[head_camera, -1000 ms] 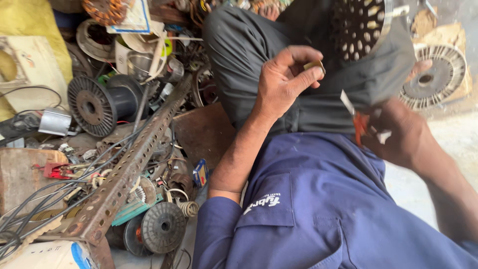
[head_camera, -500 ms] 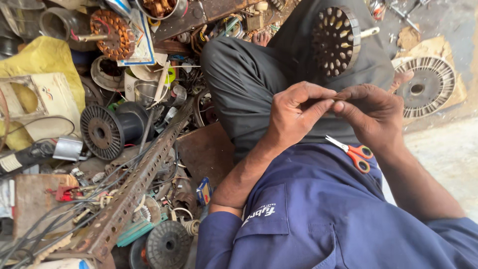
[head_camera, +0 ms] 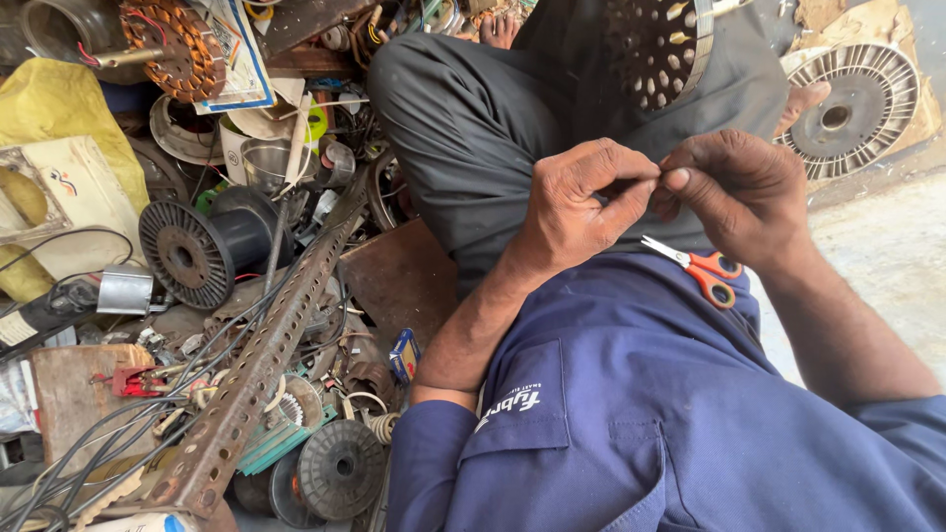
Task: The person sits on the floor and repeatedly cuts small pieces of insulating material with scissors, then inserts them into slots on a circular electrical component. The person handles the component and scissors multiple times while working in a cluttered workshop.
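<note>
My left hand (head_camera: pixel 581 207) and my right hand (head_camera: pixel 744 192) meet fingertip to fingertip over my lap. Both pinch one small thin piece (head_camera: pixel 658 184) that is mostly hidden by the fingers; I cannot tell what it is. Small scissors with orange-red handles (head_camera: pixel 705 271) lie on my blue shirt just below the right hand, touching neither hand. A round dark metal motor part with many slots (head_camera: pixel 655 44) rests on my dark grey trousers (head_camera: pixel 473 128) beyond the hands.
A long perforated steel angle bar (head_camera: pixel 261 360) lies to the left among wires. There too are a black wire spool (head_camera: pixel 192 251), a copper-wound rotor (head_camera: pixel 177 44), a yellow bag (head_camera: pixel 59 108) and small discs (head_camera: pixel 340 468). A finned metal disc (head_camera: pixel 847 103) lies at upper right on the concrete floor.
My right hand has come up from beside my lap to meet the left hand, and both now pinch the small piece. The scissors have ended up lying on my shirt.
</note>
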